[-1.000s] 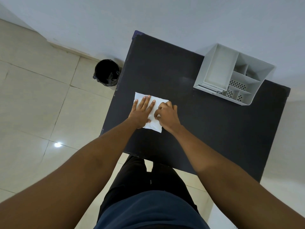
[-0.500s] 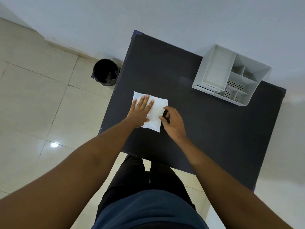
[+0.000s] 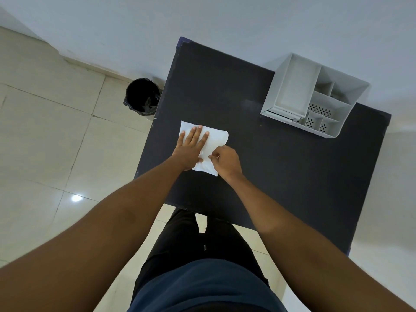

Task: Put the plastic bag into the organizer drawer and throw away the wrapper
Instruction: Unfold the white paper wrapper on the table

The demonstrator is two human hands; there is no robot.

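A white flat plastic bag [image 3: 217,139] lies on the dark table [image 3: 270,176], near its left edge. My left hand [image 3: 191,146] presses flat on the bag with fingers spread. My right hand [image 3: 225,162] pinches the bag's near right edge with curled fingers. The grey organizer [image 3: 315,95] stands at the table's far right, its drawer front [image 3: 281,113] facing me and looking closed. A black-lined bin [image 3: 142,96] stands on the floor left of the table. I cannot tell the wrapper from the bag.
The wall runs just behind the table and organizer. Beige tiled floor [image 3: 56,143] spreads to the left. My legs stand at the table's near edge [image 3: 191,209].
My right hand slid off the bag's top to its right edge, then came back in to pinch the near right part. My left hand stayed pressed flat on the bag.
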